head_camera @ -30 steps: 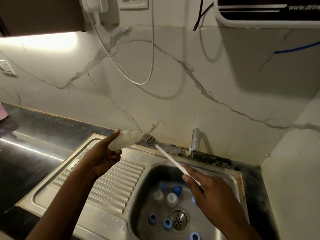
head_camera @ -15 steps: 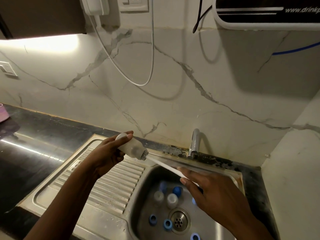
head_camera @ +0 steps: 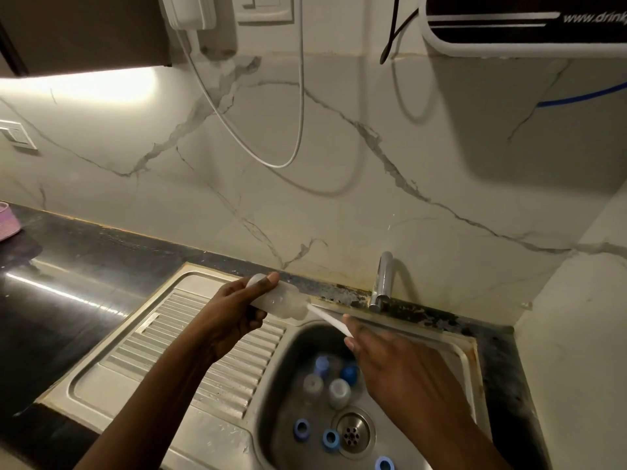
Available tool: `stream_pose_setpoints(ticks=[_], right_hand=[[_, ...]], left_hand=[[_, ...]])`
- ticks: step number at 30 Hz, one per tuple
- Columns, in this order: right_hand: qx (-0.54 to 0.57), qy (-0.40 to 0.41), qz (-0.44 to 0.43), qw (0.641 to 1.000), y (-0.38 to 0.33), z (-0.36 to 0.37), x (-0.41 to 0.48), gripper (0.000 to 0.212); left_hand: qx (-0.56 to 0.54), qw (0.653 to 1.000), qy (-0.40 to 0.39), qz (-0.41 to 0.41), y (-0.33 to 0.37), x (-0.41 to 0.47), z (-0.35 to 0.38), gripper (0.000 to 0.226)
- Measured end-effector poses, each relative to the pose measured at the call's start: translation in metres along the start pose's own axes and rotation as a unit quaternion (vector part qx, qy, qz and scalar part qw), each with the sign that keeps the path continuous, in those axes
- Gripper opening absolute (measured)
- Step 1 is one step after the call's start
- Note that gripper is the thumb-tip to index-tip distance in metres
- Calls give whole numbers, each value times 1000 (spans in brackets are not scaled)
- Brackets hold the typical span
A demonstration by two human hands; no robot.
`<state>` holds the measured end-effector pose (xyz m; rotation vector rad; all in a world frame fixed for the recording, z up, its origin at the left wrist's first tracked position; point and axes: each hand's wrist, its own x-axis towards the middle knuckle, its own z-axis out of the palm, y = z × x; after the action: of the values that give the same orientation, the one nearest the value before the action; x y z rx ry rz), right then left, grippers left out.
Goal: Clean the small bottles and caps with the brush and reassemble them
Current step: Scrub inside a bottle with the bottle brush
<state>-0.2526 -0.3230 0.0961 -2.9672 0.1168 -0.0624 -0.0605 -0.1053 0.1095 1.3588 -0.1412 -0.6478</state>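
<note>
steel sink (head_camera: 470, 354) below me holds the blue caps (head_camera: 330, 439) and small bottles (head_camera: 339, 393) by the drain (head_camera: 353, 434), parked for their turn. my right hand (head_camera: 403, 371) pinches the white brush (head_camera: 327, 318) by its handle, bristles buried inside the bottle (head_camera: 285, 305). my left hand (head_camera: 234, 317) wraps that bottle's base, mouth tilted toward the brush for scrubbing, near the tap (head_camera: 381, 283)

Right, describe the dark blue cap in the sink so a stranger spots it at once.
Look in the sink basin, just behind the drain, where small pieces cluster. The dark blue cap sits at the cluster's right, by the right hand. It alone is solid dark blue; its neighbours are clear or pale.
</note>
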Motion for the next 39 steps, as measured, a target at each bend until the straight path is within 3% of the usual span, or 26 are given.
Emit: stream_pose_setpoints(ticks=[4, 7, 11, 17, 23, 27, 32, 35, 39], right_hand=[[52, 9, 39, 998, -18, -14, 0, 49], [74, -8, 39, 996, -20, -19, 0, 35], [138, -29, 36, 989, -15, -21, -2, 39], [284, -27, 53, 957, -14, -17, -8, 33], [379, -6, 71, 923, -22, -13, -9, 32], [357, 29, 86, 930, -24, -9, -9, 38], [190, 31, 76, 978, -25, -26, -9, 45], [124, 31, 59, 990, -24, -34, -10, 47], [134, 10, 37, 990, -20, -33, -10, 41]], left_hand=[[56, 997, 4, 45, -4, 0, 1, 36], [71, 996, 2, 56, -2, -3, -2, 52], [78, 995, -15, 57, 3, -1, -5, 78], [-4, 999, -38, 14, 3, 1, -7, 42], [-92, 995, -28, -18, -15, 4, -3, 53], [-101, 995, 8, -12, -18, 4, 5, 58], [-11, 997, 56, 61, -19, -3, 12, 44], [65, 991, 39, 115, -15, -10, 8, 36], [94, 989, 26, 115, -7, -14, 2, 37]])
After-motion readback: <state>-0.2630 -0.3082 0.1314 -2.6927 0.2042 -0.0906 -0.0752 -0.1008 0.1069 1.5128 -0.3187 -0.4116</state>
